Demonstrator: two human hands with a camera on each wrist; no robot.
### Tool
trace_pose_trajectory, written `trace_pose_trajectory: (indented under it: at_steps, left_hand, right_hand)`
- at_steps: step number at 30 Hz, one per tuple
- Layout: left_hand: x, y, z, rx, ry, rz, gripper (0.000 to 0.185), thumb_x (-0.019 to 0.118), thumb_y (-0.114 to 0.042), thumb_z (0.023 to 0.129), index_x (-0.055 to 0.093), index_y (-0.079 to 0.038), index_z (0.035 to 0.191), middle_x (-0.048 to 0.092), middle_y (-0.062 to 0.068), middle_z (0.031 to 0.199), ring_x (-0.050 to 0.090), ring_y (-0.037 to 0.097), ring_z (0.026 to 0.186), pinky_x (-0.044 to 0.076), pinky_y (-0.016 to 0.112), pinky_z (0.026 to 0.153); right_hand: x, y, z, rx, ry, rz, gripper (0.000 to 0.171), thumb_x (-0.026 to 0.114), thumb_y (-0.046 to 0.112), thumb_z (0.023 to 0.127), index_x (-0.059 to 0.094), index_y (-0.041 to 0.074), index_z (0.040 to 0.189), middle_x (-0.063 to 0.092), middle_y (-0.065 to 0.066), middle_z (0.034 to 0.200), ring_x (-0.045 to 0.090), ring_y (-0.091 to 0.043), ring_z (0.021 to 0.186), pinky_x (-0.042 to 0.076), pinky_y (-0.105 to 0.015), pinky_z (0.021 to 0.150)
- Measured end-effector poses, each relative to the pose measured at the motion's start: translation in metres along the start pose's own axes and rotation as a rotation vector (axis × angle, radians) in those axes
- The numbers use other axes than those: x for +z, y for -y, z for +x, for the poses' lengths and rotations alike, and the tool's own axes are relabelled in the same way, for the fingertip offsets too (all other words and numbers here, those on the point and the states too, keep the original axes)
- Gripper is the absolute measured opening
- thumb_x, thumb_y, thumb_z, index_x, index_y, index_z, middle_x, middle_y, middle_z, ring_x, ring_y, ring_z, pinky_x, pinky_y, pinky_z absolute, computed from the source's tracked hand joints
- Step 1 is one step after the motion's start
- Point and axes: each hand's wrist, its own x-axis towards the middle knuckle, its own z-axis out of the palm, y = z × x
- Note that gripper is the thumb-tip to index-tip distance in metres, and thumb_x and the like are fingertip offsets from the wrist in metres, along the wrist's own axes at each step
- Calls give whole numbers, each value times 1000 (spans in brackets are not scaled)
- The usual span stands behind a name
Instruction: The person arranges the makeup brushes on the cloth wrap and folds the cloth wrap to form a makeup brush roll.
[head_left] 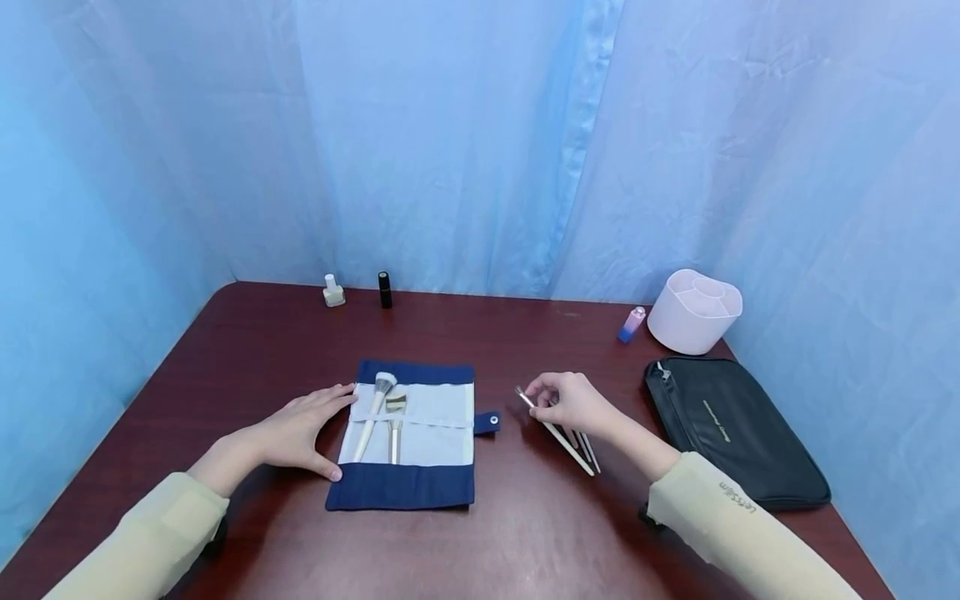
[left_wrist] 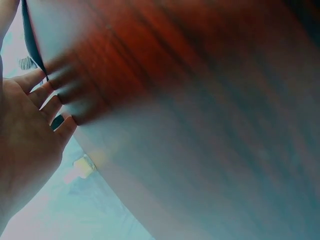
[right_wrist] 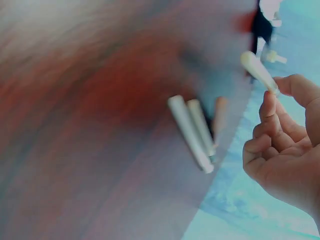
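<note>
A navy and white brush roll (head_left: 408, 433) lies open on the table with two white-handled brushes (head_left: 378, 417) tucked under its elastic band. My left hand (head_left: 300, 429) rests flat on the table, its straight fingers touching the roll's left edge. My right hand (head_left: 573, 404) pinches one slim white brush (head_left: 525, 398) (right_wrist: 257, 70) between thumb and fingertips, just right of the roll's snap tab (head_left: 487, 422). More white-handled brushes (head_left: 581, 450) (right_wrist: 192, 132) lie on the table under that hand.
A black zip pouch (head_left: 731, 429) lies at the right. Behind it stand a pink divided holder (head_left: 693, 310) and a small pink bottle (head_left: 632, 323). A nail polish bottle (head_left: 333, 292) and a black lipstick (head_left: 385, 289) stand at the far edge. Blue curtains surround the table (head_left: 247, 350).
</note>
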Motion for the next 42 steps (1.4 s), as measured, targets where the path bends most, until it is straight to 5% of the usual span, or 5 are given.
trace_pose_trajectory:
  at_steps: [12,15,20,29,42]
  left_hand:
    - [-2,-1,0,-9,21,-2,113,74,-67,61,32,-6,146,25,14,155,24,38,139,23,62,108]
    - [-4,0,1,-8,22,9,113,73,-68,61,32,-6,146,25,14,154,24,38,139,23,62,107]
    - [-4,1,2,-3,13,21,112,73,-68,61,33,-6,146,25,13,154,25,38,139,24,62,107]
    - [1,2,2,-1,-5,49,114,71,-72,60,34,-7,146,27,12,154,27,37,138,26,61,107]
    - [1,0,2,-7,3,46,113,71,-72,60,34,-7,145,26,13,154,26,38,138,25,62,107]
  right_hand:
    - [-17,41,24,39,-27,340,21,63,14,90,65,6,109,66,-12,89,64,-26,70,56,-43,63]
    - [-20,53,32,36,-80,372,22,63,15,90,64,8,111,65,-12,90,63,-31,68,55,-38,61]
    - [-17,70,49,-2,-139,461,28,64,11,89,58,5,116,63,-12,94,63,-26,71,54,-34,60]
    - [-5,89,79,-101,-173,592,26,64,17,91,55,6,113,65,-16,91,64,-25,68,55,-51,65]
    - [35,92,123,-114,-194,599,34,67,19,89,55,4,117,68,-16,95,67,-24,62,57,-36,58]
